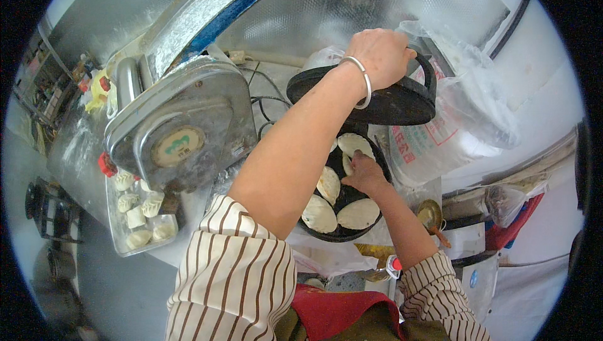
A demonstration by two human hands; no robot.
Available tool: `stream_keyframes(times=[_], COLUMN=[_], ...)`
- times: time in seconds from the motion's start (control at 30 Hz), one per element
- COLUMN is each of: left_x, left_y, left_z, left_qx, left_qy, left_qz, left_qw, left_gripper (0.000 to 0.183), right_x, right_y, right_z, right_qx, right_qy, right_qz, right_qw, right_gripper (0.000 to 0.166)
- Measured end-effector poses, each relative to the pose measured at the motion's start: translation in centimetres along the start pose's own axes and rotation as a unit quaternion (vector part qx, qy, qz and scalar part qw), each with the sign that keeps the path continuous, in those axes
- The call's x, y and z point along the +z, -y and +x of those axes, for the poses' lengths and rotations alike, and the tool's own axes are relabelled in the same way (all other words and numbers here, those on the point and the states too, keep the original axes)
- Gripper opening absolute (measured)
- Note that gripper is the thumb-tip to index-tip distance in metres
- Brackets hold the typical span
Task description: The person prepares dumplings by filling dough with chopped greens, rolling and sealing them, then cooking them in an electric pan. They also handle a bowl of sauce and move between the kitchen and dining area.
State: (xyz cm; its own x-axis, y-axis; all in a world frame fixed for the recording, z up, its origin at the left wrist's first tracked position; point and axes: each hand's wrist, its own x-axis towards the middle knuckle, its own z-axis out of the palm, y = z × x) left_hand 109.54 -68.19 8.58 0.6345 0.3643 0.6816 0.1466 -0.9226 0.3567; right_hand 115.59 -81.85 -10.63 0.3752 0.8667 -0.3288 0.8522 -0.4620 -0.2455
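A black round electric griddle lies before me with its lid raised and tilted. My left hand, a metal bangle on its wrist, grips the lid's black loop handle. Reaching into the pan, my right hand has its fingers on the edge of a pale pasty, which is partly hidden. Around it lie several more leaf-shaped pasties: a lightly browned one to the left, pale ones at the front left and front right, and one at the back.
Left of the griddle stands a steel dough machine with a blue-edged chute. A clear tray of pleated dough pieces is beside it. Black cables run behind. A printed plastic sack and a small oily bowl are at the right.
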Motion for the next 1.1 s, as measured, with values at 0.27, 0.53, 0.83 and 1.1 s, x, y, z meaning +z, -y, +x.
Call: stream_keyframes(times=[0.27,0.53,0.83,1.1], left_x=[0.4,0.0,0.3,-0.1], left_y=[-0.3,0.3,0.3,0.0], left_z=[0.5,0.4,0.4,0.5], left_qx=[0.023,0.012,0.026,0.011], left_qy=[-0.015,-0.013,-0.031,-0.030], left_qz=[0.001,0.013,0.003,-0.005], left_qw=[1.000,1.000,0.999,0.999], left_gripper=[0.029,0.027,0.027,0.025], right_x=[3.8,3.1,3.9,1.3], right_y=[-4.6,-3.4,-4.5,-6.6], right_z=[0.8,-2.0,-1.0,4.4], right_qx=[0.008,0.014,-0.076,-0.085], right_qy=[-0.134,-0.102,-0.110,-0.225], right_qz=[0.035,0.025,0.049,-0.049], right_qw=[0.990,0.994,0.990,0.969], right_gripper=[0.032,0.045,0.028,0.046])
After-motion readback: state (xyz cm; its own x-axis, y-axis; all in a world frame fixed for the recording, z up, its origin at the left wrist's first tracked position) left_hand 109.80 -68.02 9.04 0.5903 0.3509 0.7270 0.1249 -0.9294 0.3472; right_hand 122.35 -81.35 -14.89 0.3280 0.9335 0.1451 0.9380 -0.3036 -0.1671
